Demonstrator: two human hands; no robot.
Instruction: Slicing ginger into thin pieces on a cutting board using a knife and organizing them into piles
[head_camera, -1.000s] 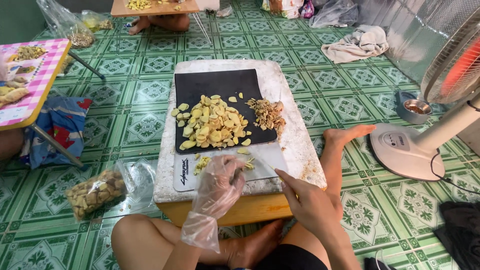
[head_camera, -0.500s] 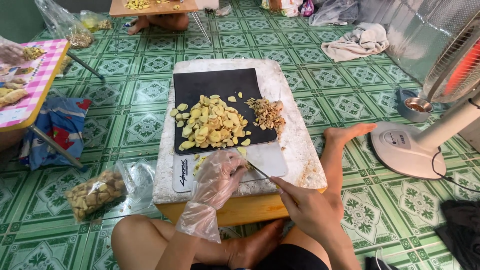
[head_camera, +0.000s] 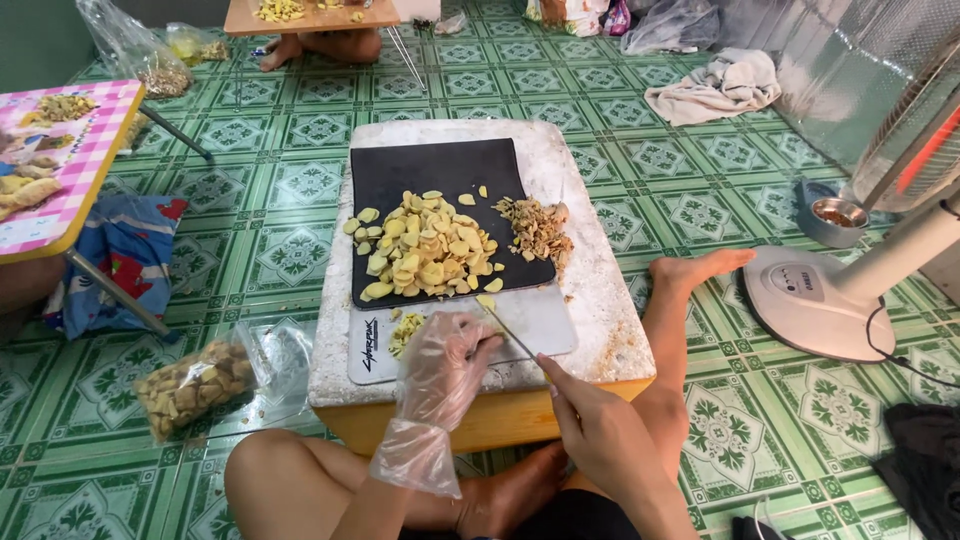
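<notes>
I sit cross-legged at a low white-topped table (head_camera: 600, 300). My left hand (head_camera: 445, 365), in a clear plastic glove, pinches a small pale piece at the near edge of the mat. My right hand (head_camera: 600, 430) grips a thin knife (head_camera: 510, 335) whose blade points toward the gloved fingers. A black mat (head_camera: 430, 170) carries a heap of yellow slices (head_camera: 425, 250) and a smaller pile of brown peelings (head_camera: 535, 230). A few cut bits (head_camera: 403, 330) lie on the grey mat strip just left of my left hand.
A plastic bag of brown roots (head_camera: 190, 385) lies on the green tiled floor at the left. A standing fan (head_camera: 850, 270) and a small metal bowl (head_camera: 835, 215) sit to the right. A pink checked table (head_camera: 70, 170) stands at far left; another person's feet at a board (head_camera: 310, 30) far back.
My left hand has slid slightly right and closed its fingers on the piece. My right hand has brought the knife closer to it.
</notes>
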